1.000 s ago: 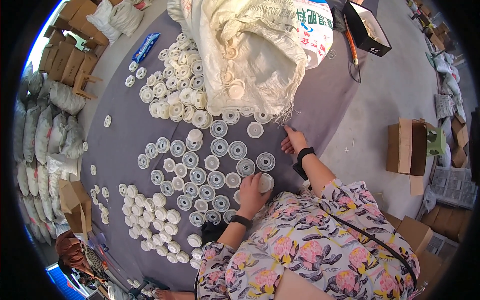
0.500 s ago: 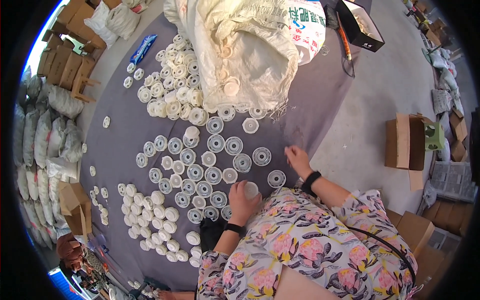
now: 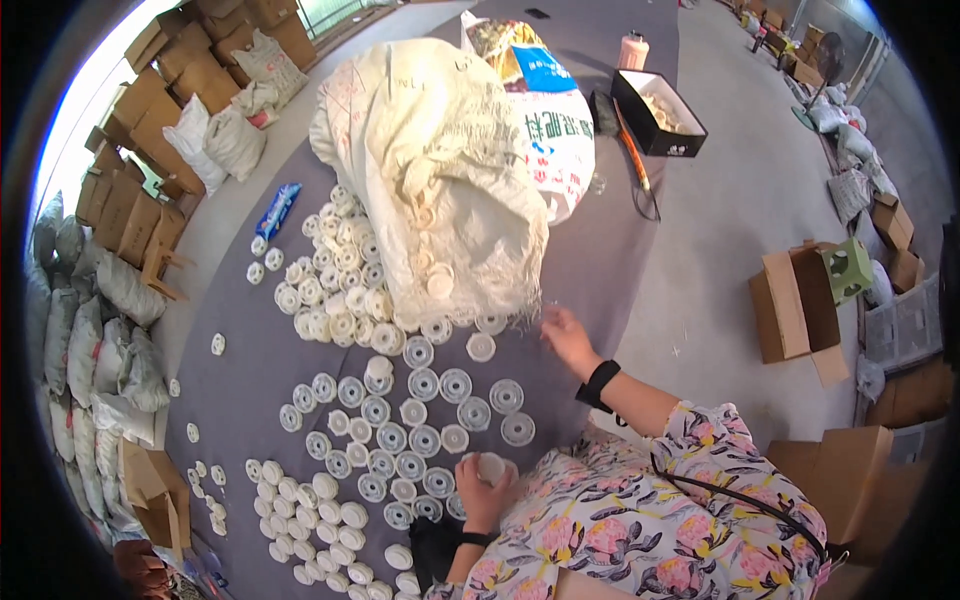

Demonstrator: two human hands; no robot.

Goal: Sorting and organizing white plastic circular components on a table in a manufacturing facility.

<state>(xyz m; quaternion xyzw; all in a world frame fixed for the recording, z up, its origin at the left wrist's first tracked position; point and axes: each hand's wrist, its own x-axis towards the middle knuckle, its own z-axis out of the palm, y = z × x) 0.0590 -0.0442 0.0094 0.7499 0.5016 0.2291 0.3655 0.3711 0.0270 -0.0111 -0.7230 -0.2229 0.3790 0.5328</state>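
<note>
white spool [image 3: 492, 467] in left grip [image 3: 484, 495]

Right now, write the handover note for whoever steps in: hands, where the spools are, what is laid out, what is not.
Left hand: closed around one white spool, held low near the body.
Right hand: empty, open, stretched out over the grey mat at the mouth of the big white sack.
Laid out: flat spools in rows in front of the person, and a second patch lower left.
Not laid out: a loose heap spilling from the sack, more inside it, and a few strays along the mat's left edge.
</note>
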